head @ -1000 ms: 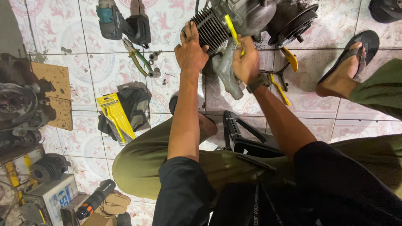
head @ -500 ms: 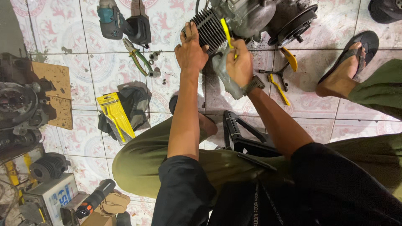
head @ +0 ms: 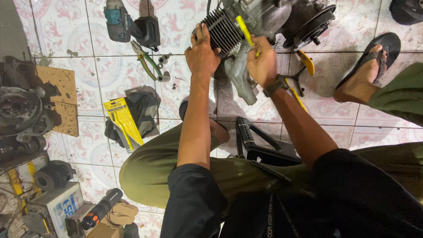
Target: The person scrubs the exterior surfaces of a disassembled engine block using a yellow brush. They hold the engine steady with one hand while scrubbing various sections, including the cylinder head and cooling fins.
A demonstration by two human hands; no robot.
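Observation:
A grey motorcycle engine (head: 260, 17) with a black finned cylinder (head: 222, 31) lies on the tiled floor at the top of the head view. My left hand (head: 202, 55) presses flat against the finned cylinder. My right hand (head: 263, 64), with a watch on the wrist, grips a yellow-handled tool (head: 243, 28) set against the engine beside the cylinder. A grey engine cover (head: 240, 75) sits just below, between my hands.
A teal cordless driver (head: 128, 24), green-handled pliers (head: 147, 61) and small sockets (head: 164, 77) lie left of the engine. A yellow tool pack (head: 123, 123) rests on a black bag. Engine parts (head: 20, 114) crowd the left edge. My sandalled foot (head: 365, 70) is at right.
My right hand has shifted slightly along the engine with the yellow tool; my left hand stays on the finned cylinder.

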